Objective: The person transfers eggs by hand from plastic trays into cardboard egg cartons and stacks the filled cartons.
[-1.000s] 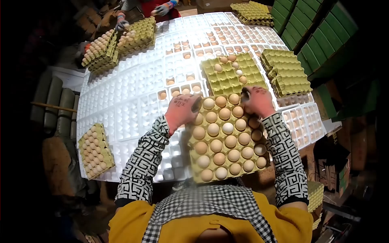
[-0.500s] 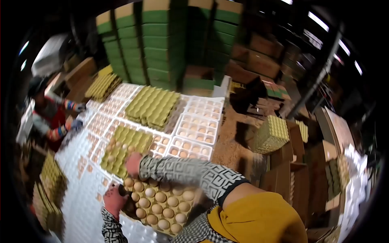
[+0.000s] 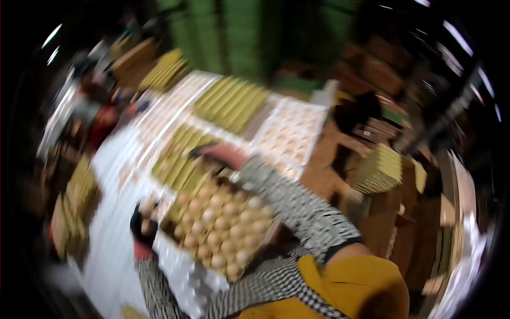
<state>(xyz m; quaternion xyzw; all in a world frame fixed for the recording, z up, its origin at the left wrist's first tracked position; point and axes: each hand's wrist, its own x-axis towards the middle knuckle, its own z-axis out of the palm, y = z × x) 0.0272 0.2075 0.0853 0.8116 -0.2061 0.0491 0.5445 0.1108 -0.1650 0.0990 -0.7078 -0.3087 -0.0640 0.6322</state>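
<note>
Eggs (image 3: 147,207) held by the left hand (image 3: 142,234), fingers curled, may crack if squeezed; blur hides the right hand's (image 3: 220,154) grip.

My left hand (image 3: 142,224): blurred, the eggs (image 3: 147,207) in it too indistinct to count. My right hand (image 3: 220,155): blurred, grip not discernible. Co-worker (image 3: 95,112): outline smeared. Green boxes (image 3: 241,37): cut off above. My shirt (image 3: 345,284): cut off by the bottom edge.

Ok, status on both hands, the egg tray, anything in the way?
Left hand holding eggs. Right hand near yellow-green tray, grip blurred. Egg tray loaded, close to checked apron. No obstruction visible.
</note>
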